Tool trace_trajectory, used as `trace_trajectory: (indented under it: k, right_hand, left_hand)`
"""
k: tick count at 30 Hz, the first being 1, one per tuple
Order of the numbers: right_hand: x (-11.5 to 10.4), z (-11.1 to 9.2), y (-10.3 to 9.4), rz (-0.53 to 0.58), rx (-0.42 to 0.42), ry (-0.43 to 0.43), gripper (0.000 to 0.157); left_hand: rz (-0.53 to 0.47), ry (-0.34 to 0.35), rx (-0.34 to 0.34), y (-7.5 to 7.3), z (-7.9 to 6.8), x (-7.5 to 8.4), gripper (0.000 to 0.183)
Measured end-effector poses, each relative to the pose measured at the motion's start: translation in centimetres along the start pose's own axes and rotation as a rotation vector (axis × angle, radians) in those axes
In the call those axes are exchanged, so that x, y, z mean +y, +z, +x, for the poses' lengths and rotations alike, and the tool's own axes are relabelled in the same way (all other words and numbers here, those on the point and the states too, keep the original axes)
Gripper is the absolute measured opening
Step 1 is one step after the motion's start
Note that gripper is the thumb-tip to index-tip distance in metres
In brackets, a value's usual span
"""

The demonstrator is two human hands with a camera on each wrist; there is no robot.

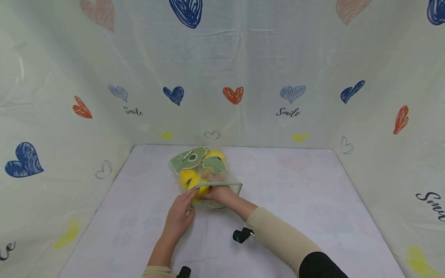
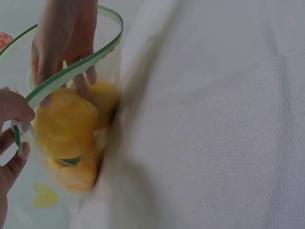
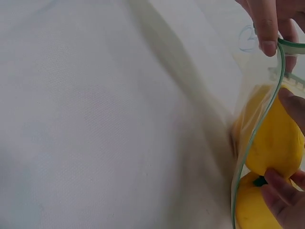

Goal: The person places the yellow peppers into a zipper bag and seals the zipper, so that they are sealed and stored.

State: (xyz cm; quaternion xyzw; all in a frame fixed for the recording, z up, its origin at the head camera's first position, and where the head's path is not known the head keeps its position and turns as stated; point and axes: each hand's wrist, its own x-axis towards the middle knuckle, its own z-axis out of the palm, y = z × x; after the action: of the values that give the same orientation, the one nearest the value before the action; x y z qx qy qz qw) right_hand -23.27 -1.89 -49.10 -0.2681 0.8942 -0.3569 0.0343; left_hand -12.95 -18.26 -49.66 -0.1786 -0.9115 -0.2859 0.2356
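Observation:
A clear zip bag (image 1: 227, 178) with green edging and green cartoon prints lies on the table, its mouth toward me. Several smooth yellow fruits are inside; a dark green stem shows on one fruit (image 3: 255, 205) in the right wrist view. My left hand (image 1: 178, 217) pinches the bag's rim at the left corner, holding the mouth apart. Through that mouth reaches my right hand (image 1: 221, 193), its thumb and fingers round the nearest yellow fruit (image 3: 275, 138). In the left wrist view, the green rim (image 2: 71, 74) crosses in front of the right hand's fingers.
The table (image 1: 295, 200) has a white cloth cover. A pale curtain (image 1: 257, 69) with printed hearts and the word Smile hangs behind it and along both sides. A small black camera (image 1: 242, 234) sits at the right wrist.

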Motion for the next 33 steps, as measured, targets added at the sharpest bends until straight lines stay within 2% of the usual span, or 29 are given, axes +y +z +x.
trace_trajectory:
  k: [5, 11, 18, 21, 26, 33]
  right_hand:
    - [0.0, -0.8, -0.6, -0.006, -0.014, -0.045, 0.072]
    - [0.0, -2.1, -1.3, 0.081, -0.050, -0.025, 0.063]
    - [0.1, -3.6, -2.1, 0.233, -0.107, 0.033, 0.082]
    - [0.1, -4.1, -2.4, 0.268, -0.131, 0.045, 0.081]
    - [0.2, -5.0, -2.7, 0.244, -0.176, 0.056, 0.073]
    - [0.2, -6.1, -3.5, 0.192, -0.221, 0.002, 0.060]
  left_hand:
    - [0.005, 0.002, -0.019, -0.1, -0.1, 0.0, 0.067]
    - [0.039, -0.022, -0.064, -0.1, -0.5, -0.2, 0.070]
    - [0.061, -0.003, -0.053, -0.2, -0.9, -0.3, 0.071]
    - [0.072, -0.029, -0.076, -0.3, -1.1, -0.1, 0.074]
    - [0.072, -0.071, -0.110, -0.5, -1.3, 0.0, 0.077]
    - [0.064, -0.072, -0.101, -0.9, -1.8, -0.4, 0.075]
